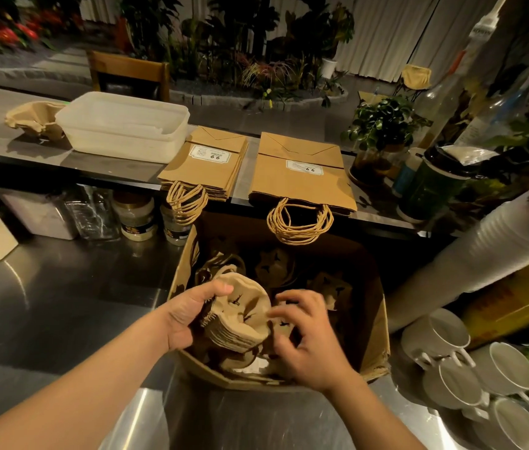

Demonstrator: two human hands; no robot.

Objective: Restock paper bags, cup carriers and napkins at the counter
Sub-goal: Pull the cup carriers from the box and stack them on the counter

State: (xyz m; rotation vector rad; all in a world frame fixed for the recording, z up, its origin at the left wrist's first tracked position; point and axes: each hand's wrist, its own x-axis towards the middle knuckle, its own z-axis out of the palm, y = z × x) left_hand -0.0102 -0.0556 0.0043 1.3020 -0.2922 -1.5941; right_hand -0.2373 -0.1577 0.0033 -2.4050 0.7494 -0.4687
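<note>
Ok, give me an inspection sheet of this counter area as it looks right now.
Surface: steel worktop, raised counter behind it.
Job's things: cardboard box of cup carriers; nested carrier stack lifted above it; two paper bag stacks and a few carriers on the counter; napkins not identifiable.
Clutter: plastic tub, jars, white mugs, sleeve of cups.
Grippers: left hand grips the stack; right hand touches its edge, fingers curled.
Cables: nothing seen.
Surroundings: potted plants, chair, curtains.
</note>
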